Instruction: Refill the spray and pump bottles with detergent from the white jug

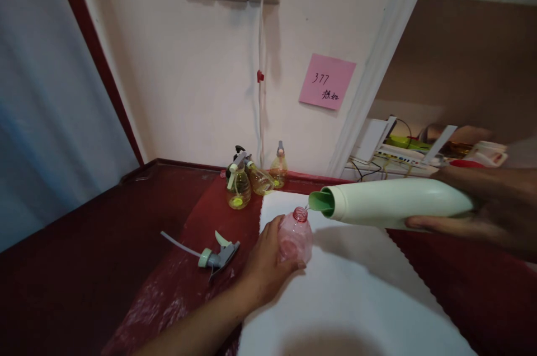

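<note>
My left hand (268,261) is wrapped round a clear pink bottle (297,235) that stands with its neck uncovered on a white sheet. From the right, my right hand (486,213) grips a pale green bottle (390,200) tipped almost level. Its darker green spout (321,202) sits just above the pink bottle's mouth, and a thin stream of liquid runs between them. To the left of my left hand, a detached trigger spray head (218,258) in grey and light green lies with its tube pointing left.
Several clear yellowish spray bottles (238,188) stand and lean by the wall. The white sheet (356,294) covers part of the dark red table (104,233). A white router (403,149) with antennas is at right, and a cable (260,65) hangs from the socket.
</note>
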`<control>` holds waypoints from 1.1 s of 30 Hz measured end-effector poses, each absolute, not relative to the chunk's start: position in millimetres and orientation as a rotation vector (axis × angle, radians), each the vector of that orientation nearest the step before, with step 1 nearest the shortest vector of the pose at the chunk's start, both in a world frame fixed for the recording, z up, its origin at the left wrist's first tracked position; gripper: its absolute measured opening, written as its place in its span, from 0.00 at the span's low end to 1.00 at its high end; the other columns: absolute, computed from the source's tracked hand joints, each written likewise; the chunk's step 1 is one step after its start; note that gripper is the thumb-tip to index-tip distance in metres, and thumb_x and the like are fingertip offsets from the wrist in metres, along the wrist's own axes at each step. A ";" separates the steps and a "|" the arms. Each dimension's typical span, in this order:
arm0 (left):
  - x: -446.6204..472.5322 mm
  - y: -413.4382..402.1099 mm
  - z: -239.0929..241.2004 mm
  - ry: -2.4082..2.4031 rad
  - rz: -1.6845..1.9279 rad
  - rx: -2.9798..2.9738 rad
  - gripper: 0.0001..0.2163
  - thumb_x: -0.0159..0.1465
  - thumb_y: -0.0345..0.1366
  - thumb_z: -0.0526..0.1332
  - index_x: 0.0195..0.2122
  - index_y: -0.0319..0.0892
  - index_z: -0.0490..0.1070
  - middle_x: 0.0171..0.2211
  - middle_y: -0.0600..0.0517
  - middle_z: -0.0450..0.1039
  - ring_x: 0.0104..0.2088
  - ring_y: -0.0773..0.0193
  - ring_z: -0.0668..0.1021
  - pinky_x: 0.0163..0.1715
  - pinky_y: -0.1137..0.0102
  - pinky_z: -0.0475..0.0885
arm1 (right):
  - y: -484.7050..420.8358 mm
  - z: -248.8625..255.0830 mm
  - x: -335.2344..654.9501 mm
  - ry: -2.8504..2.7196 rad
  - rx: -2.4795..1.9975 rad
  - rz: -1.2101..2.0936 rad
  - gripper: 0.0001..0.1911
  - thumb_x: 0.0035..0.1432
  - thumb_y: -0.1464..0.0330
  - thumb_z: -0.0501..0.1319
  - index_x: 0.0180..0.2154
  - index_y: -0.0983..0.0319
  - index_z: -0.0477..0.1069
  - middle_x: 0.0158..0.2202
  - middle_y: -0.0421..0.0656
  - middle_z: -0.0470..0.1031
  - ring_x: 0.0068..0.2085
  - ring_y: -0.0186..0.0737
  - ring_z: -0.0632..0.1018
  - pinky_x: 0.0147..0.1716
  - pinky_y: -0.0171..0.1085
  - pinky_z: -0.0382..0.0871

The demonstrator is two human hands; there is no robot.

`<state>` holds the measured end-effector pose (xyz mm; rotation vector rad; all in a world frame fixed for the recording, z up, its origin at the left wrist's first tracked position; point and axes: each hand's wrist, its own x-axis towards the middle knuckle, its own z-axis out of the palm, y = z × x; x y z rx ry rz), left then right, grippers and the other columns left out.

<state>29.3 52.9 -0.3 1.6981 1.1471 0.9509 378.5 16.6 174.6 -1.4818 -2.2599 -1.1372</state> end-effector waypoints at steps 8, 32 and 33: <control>28.2 55.2 0.3 1.143 0.941 1.711 0.40 0.52 0.36 0.71 0.65 0.44 0.55 0.65 0.41 0.62 0.64 0.46 0.65 0.66 0.52 0.58 | 15.9 174.2 381.7 -2.251 -1.546 -1.109 0.33 0.49 0.32 0.57 0.36 0.54 0.70 0.20 0.35 0.68 0.18 0.40 0.70 0.18 0.34 0.52; 28.3 52.8 3.3 1.164 0.936 1.711 0.40 0.52 0.36 0.70 0.65 0.44 0.55 0.65 0.41 0.62 0.65 0.47 0.65 0.66 0.54 0.58 | 15.3 175.5 376.7 -2.270 -1.478 -1.124 0.32 0.51 0.33 0.56 0.36 0.54 0.68 0.20 0.34 0.67 0.18 0.39 0.71 0.17 0.33 0.54; 28.1 52.8 3.1 1.167 0.934 1.715 0.40 0.52 0.36 0.70 0.65 0.44 0.55 0.65 0.40 0.62 0.65 0.47 0.65 0.66 0.54 0.58 | 15.3 175.6 376.8 -2.270 -1.476 -1.124 0.32 0.51 0.33 0.56 0.36 0.54 0.69 0.19 0.34 0.67 0.17 0.38 0.70 0.17 0.33 0.54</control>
